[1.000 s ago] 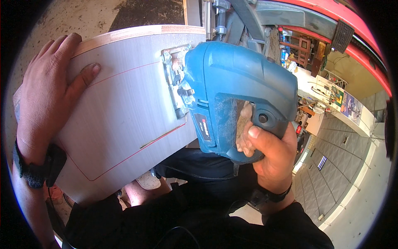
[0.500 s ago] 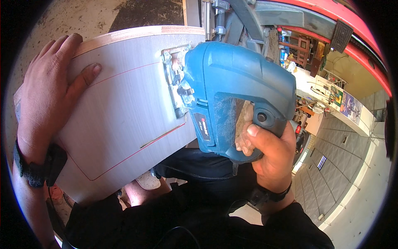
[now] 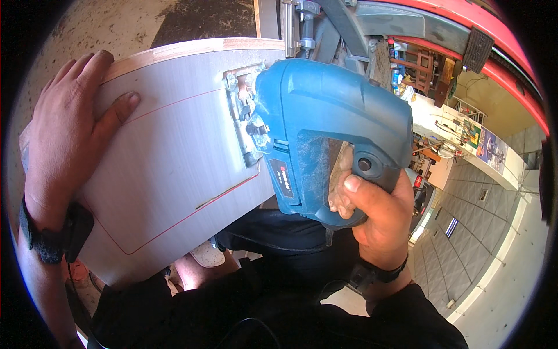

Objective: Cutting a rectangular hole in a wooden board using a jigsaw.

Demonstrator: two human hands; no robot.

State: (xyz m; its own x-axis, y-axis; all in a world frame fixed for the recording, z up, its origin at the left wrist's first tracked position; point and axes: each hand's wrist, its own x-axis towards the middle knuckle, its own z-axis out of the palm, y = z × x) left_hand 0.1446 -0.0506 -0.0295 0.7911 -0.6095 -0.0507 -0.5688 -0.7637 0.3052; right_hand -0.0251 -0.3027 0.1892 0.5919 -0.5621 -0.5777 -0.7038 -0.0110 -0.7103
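A blue jigsaw (image 3: 337,93) rests with its metal base plate (image 3: 241,122) on a pale grey laminated board (image 3: 168,157). My right hand (image 3: 381,203) is closed round the saw's loop handle, thumb and curled fingers showing. The blade is hidden by the saw's body and base. Thin red lines are marked on the board, and a narrow slit (image 3: 218,199) lies along the lower one. At the board's left end my left hand (image 3: 70,122) presses flat, thumb stretched out and fingers reaching over the far edge.
Beyond the board stand a grey metal frame (image 3: 389,24) and a red beam (image 3: 511,75). A cluttered workbench (image 3: 453,128) is off to the right. My legs in dark clothing (image 3: 273,232) are beneath the board's near edge. Stained floor (image 3: 122,23) shows at far left.
The jigsaw, my right hand and the board have shifted very slightly left. Both hands keep the same hold.
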